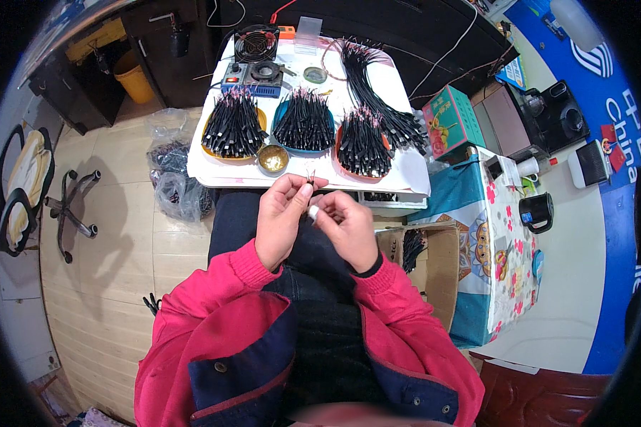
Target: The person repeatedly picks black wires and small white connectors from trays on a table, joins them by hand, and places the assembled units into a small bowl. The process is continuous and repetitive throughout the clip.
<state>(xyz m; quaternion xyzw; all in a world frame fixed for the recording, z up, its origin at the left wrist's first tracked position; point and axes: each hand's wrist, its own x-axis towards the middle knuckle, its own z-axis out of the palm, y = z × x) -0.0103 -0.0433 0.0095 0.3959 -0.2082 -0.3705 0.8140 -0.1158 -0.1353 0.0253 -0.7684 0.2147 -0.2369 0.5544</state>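
Two hands (280, 219), one cable (311, 178), three cable-filled bowls (263, 118).

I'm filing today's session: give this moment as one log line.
left hand: pinching thin wires | right hand: close beside | white table: small bowl, bunched black cables

A pale, perhaps wooden floor (121, 306) meets dark cabinets (157, 64).

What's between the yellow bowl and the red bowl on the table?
The head view shows a blue bowl stuffed with black cables, and a small tin a bit lower in the picture.
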